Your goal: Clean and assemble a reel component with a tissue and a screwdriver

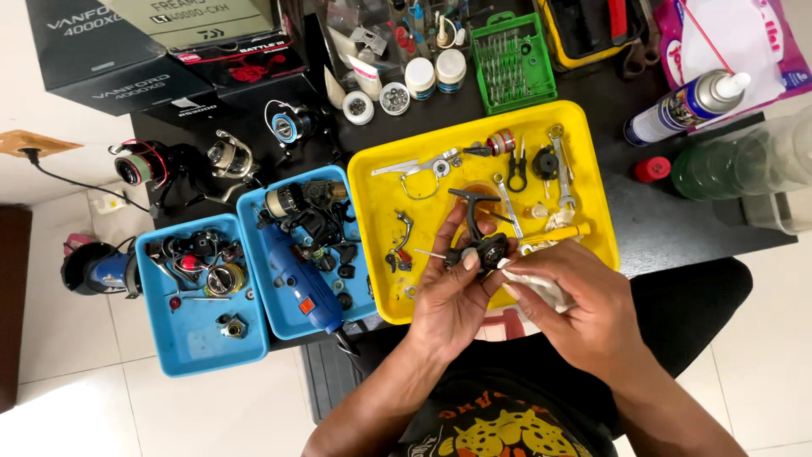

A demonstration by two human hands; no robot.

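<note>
Here the left hand (452, 296) grasps a small black metal fishing-reel body (479, 245) with a thin bent arm, its thumb pressed on the near face and its other fingers curled behind. The reel body sits just above the fingertips, over the near edge of a yellow plastic tray (372, 254).

The right hand (584, 305) pinches a crumpled white cloth (534, 283) between thumb and forefinger; the cloth touches the right side of the reel body, so both hands meet at it.

Beyond the fingers, inside the tray, lie a silver combination spanner (562, 165), a small black pair of pliers (518, 167), a yellow-handled tool (554, 235) just past the right fingertips, and a silver wire bail arm (414, 169). Left of the left thumb, small dark loose parts (399, 241) lie scattered.

Further left of the left hand stand two blue plastic trays: the nearer one (254, 245) holds a blue rotary tool (296, 283) and a dark reel, the farther one (169, 347) small reel pieces. Well beyond the right hand a spray can with a white cap (689, 103) lies on the black tabletop (677, 228), near a red cap (652, 169) and a green plastic bit case (512, 61).
</note>
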